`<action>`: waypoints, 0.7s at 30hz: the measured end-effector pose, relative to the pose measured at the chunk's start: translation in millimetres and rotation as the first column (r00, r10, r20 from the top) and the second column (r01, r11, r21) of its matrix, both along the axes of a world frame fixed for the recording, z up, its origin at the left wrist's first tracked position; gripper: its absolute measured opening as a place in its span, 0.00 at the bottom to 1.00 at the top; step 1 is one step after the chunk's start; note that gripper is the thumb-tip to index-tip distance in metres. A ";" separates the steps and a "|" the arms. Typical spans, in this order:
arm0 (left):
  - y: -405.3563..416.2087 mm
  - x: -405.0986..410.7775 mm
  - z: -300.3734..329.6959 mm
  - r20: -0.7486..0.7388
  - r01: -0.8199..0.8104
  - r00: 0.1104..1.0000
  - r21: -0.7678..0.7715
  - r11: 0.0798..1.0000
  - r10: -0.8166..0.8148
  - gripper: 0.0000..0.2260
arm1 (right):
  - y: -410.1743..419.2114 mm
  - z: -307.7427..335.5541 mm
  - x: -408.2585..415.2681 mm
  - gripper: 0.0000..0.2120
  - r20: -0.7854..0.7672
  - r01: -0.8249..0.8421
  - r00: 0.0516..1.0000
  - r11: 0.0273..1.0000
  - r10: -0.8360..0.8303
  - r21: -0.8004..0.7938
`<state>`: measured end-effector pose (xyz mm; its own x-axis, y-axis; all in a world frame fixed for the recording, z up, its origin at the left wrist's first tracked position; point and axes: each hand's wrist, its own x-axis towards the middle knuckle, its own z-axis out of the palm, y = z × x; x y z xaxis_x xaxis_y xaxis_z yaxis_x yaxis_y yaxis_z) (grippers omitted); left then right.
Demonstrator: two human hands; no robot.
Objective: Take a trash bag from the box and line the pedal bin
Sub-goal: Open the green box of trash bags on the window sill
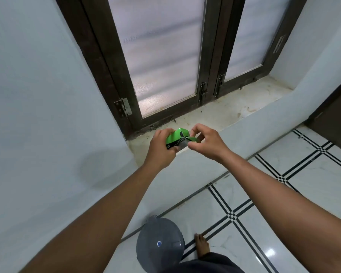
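A small green trash bag box (175,139) is held just above the front of the window sill (234,113). My left hand (162,148) is wrapped around its left side. My right hand (203,141) pinches the box's open end flap between thumb and fingertips. No bag shows outside the box. The grey pedal bin (159,243), lid closed, stands on the floor below, next to the wall and between my forearms.
A dark-framed window with frosted panes (161,56) rises behind the sill. Pale walls stand on the left and under the sill. The white floor with black tile lines (264,203) spreads to the right. My bare foot (202,246) stands beside the bin. A dark door edge (335,119) shows at right.
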<state>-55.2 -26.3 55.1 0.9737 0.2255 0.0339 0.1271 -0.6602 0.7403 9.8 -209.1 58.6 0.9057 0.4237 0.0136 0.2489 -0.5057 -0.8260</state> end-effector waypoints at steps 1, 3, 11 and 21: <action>-0.7 3.5 0.4 0.001 -0.005 1.000 -0.005 1.000 0.005 0.24 | -0.9 0.7 4.6 0.05 -0.048 0.016 0.999 0.999 -0.014 0.050; -2.5 9.3 1.9 0.000 -0.008 1.000 -0.007 1.000 0.008 0.24 | -0.5 1.5 16.3 0.10 -0.112 0.093 0.990 0.989 -0.080 0.115; -2.6 24.3 1.9 -0.031 -0.018 0.999 0.043 0.999 0.019 0.25 | 3.1 20.2 60.3 0.14 -0.207 -0.020 0.978 0.985 -0.016 -0.172; -0.3 39.7 7.3 -0.046 -0.067 0.996 0.065 0.996 0.071 0.27 | 19.3 6.2 71.0 0.06 0.102 0.203 0.976 0.974 -0.193 -0.099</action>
